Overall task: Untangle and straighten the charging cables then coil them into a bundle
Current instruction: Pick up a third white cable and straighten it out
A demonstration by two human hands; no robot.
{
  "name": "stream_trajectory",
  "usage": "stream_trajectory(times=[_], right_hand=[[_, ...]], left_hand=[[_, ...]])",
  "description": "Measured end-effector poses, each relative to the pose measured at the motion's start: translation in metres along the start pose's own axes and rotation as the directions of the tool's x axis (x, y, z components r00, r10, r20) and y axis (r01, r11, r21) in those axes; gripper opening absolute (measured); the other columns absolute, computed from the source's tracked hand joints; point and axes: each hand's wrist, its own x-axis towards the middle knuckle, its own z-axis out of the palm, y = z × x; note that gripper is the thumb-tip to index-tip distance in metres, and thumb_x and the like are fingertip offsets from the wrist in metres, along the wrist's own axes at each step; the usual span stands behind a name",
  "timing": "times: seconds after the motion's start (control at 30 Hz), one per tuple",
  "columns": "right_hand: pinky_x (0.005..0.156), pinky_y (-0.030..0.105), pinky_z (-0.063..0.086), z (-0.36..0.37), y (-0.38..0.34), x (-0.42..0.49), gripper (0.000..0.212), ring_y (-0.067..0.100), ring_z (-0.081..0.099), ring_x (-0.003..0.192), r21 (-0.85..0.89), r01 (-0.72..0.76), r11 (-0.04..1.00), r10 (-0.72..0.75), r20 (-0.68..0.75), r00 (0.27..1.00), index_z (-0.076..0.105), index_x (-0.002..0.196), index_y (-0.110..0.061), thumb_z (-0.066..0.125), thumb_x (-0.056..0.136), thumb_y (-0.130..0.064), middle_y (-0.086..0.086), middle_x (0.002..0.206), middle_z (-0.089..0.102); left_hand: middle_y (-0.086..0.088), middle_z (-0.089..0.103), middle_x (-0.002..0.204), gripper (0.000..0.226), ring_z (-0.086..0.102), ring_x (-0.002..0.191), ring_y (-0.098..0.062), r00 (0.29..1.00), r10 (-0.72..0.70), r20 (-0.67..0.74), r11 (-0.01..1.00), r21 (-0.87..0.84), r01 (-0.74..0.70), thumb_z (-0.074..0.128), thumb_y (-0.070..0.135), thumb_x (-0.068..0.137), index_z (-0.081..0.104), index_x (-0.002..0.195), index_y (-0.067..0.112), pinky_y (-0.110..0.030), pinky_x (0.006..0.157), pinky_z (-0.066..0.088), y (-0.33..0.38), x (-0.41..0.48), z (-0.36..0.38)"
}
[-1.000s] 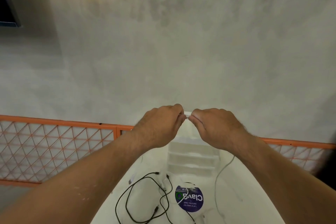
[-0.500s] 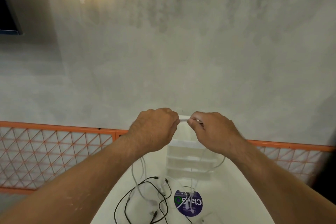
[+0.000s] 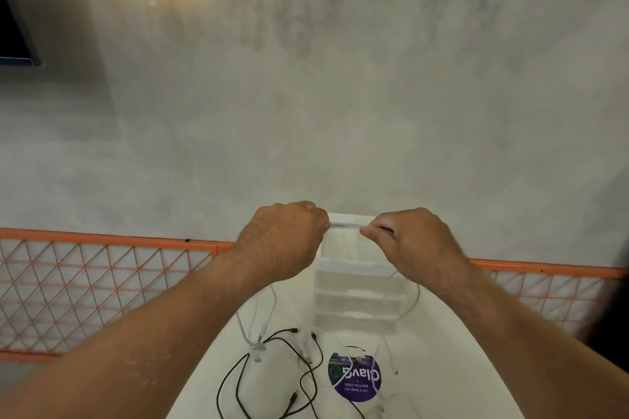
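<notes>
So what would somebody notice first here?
Two hands in the middle: the left hand and right hand pinch a white cable stretched straight between them. Below, black cables lie tangled on the white table, beside a round purple sticker.

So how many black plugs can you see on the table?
3. One plug near the drawers' base, a second just right of it, a third nearer, left of the sticker. More may lie below the frame.

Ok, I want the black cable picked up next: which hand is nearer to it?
Left. The left hand is held above the black cable; the right hand is farther right.
</notes>
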Motion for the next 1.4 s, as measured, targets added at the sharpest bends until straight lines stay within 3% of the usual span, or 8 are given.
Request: stream_trajectory(times=[0.33,0.5,0.7,0.9,1.03,1.2,1.27,1.4], right_hand=[[0.052,0.029,0.034,0.021,0.030,-0.005,0.048,0.014,0.040,0.051,-0.014,0.005,1.000,-0.005,0.015,1.000,0.040,0.059,-0.018,0.043,0.099,-0.044,-0.003,0.051,0.042],[0.057,0.032,0.045,0.022,0.036,-0.009,0.030,0.014,0.052,0.055,0.148,-0.049,0.988,0.054,-0.027,0.998,0.060,0.071,-0.029,0.051,0.097,-0.040,-0.006,0.053,0.052],[0.062,0.037,0.046,0.026,0.036,-0.020,0.033,0.026,0.053,0.063,-0.118,0.008,0.993,0.004,0.100,0.995,0.037,0.077,-0.027,0.027,0.102,-0.047,-0.004,0.060,0.049],[0.064,0.038,0.049,0.045,0.050,-0.042,0.030,0.023,0.054,0.065,-0.236,0.065,0.969,-0.016,0.203,0.979,0.033,0.083,-0.029,0.021,0.102,-0.048,-0.001,0.070,0.055],[0.065,0.037,0.047,0.055,0.074,-0.055,0.034,0.021,0.057,0.066,-0.236,0.015,0.972,0.053,0.280,0.958,0.034,0.076,-0.029,0.021,0.101,-0.047,-0.002,0.069,0.055],[0.062,0.034,0.047,0.057,0.109,-0.083,0.029,0.023,0.054,0.065,-0.436,0.024,0.900,0.148,0.357,0.922,0.044,0.086,-0.030,0.024,0.103,-0.042,-0.005,0.067,0.047],[0.061,0.034,0.044,0.060,0.122,-0.097,0.033,0.022,0.054,0.064,-0.483,-0.013,0.876,0.202,0.343,0.917,0.036,0.075,-0.029,0.026,0.102,-0.045,-0.007,0.063,0.044],[0.062,0.033,0.043,0.076,0.133,-0.119,0.033,0.020,0.055,0.065,-0.537,-0.025,0.843,0.266,0.376,0.887,0.036,0.079,-0.029,0.021,0.100,-0.049,-0.005,0.065,0.048]], left_hand=[[0.008,0.056,0.087,0.024,0.057,0.074,-0.019,0.998,-0.062,-0.006,0.991,-0.116,0.061,0.033,0.033,0.101,0.056,0.095,0.029,-0.030,0.064,0.042,-0.019,-0.003,0.031],[0.008,0.053,0.079,0.021,0.056,0.069,-0.019,0.994,-0.111,-0.019,0.989,-0.101,0.109,0.037,0.032,0.100,0.051,0.086,0.028,-0.029,0.061,0.041,-0.033,-0.004,0.036],[0.007,0.059,0.089,0.023,0.058,0.073,-0.020,0.999,-0.038,-0.016,0.997,-0.073,0.037,0.034,0.032,0.101,0.055,0.093,0.029,-0.030,0.063,0.043,-0.037,-0.008,0.039],[0.006,0.058,0.090,0.031,0.058,0.077,-0.020,0.978,0.035,0.208,0.996,-0.092,-0.016,0.024,0.048,0.101,0.043,0.085,0.028,-0.035,0.068,0.049,-0.044,-0.035,0.061],[0.007,0.051,0.076,0.038,0.059,0.078,-0.023,0.961,0.039,0.275,0.989,-0.151,0.003,0.023,0.048,0.101,0.046,0.089,0.020,-0.035,0.066,0.046,-0.051,-0.064,0.080],[0.001,0.061,0.083,0.039,0.060,0.072,-0.023,0.929,0.008,0.369,0.997,-0.071,0.020,0.016,0.055,0.098,0.036,0.088,0.023,-0.038,0.065,0.050,-0.075,-0.115,0.126],[0.003,0.061,0.085,0.039,0.061,0.072,-0.022,0.913,0.012,0.408,0.999,-0.036,0.003,0.016,0.055,0.098,0.037,0.091,0.023,-0.041,0.068,0.052,-0.085,-0.136,0.143],[0.002,0.062,0.090,0.059,0.061,0.076,-0.022,0.897,0.040,0.440,0.999,-0.002,-0.043,-0.001,0.060,0.089,0.041,0.097,0.020,-0.034,0.063,0.043,-0.097,-0.170,0.170]])
